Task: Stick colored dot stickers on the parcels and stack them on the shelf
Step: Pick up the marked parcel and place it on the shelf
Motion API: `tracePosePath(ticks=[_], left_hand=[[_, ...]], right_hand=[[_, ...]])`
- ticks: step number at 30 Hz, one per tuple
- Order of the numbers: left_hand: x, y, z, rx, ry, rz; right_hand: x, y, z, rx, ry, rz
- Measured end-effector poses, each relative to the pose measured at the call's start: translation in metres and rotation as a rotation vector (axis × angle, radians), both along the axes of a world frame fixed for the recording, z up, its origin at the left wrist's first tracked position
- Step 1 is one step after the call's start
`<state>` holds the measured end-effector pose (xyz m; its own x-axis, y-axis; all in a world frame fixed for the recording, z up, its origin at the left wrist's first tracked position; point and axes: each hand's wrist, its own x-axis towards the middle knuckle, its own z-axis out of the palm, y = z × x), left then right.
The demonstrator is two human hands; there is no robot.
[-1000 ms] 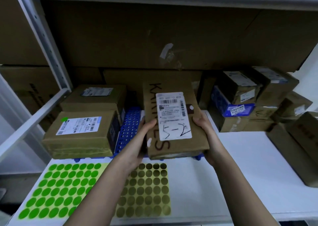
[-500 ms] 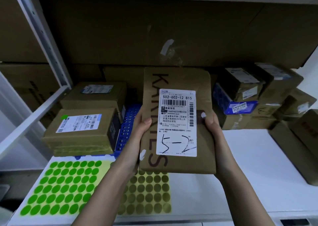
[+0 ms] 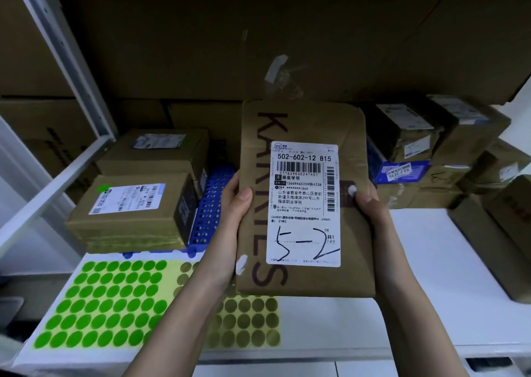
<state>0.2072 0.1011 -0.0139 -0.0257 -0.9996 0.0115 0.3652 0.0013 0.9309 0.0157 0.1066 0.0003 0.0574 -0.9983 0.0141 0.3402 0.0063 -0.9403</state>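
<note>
Two hands grasp the parcel (image 3: 306,198) at frame centre: left hand (image 3: 230,218), right hand (image 3: 370,207) | long axis vertical, label upright, above olive dot sheet (image 3: 247,322) | raised nearer than before

The parcel (image 3: 306,198) and forearms hide part of the olive sticker sheet (image 3: 247,322) (its upper rows); the fingers behind the parcel are unseen.

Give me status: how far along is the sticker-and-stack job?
Done: one box on the shelf carries a green dot. In hand: the left hand and right hand hold a brown parcel, no dot visible. Left: sticker it from the green sheet, then stack it.
</note>
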Motion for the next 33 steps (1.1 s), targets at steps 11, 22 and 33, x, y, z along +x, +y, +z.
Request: tracePosePath(ticks=[11,22,33], left_hand=[[-0.018,-0.006,-0.029,0.248,-0.035,-0.137],[-0.06,-0.005,-0.089,0.489,-0.14,-0.125],[-0.08,-0.005,-0.127,0.545,-0.188,-0.078]], right_hand=[[-0.02,-0.007,-0.021,0.186,0.053,0.063],[-0.054,-0.019,-0.083,0.404,0.217,0.014],[-0.064,-0.009,-0.108,0.423,0.212,-0.026]])
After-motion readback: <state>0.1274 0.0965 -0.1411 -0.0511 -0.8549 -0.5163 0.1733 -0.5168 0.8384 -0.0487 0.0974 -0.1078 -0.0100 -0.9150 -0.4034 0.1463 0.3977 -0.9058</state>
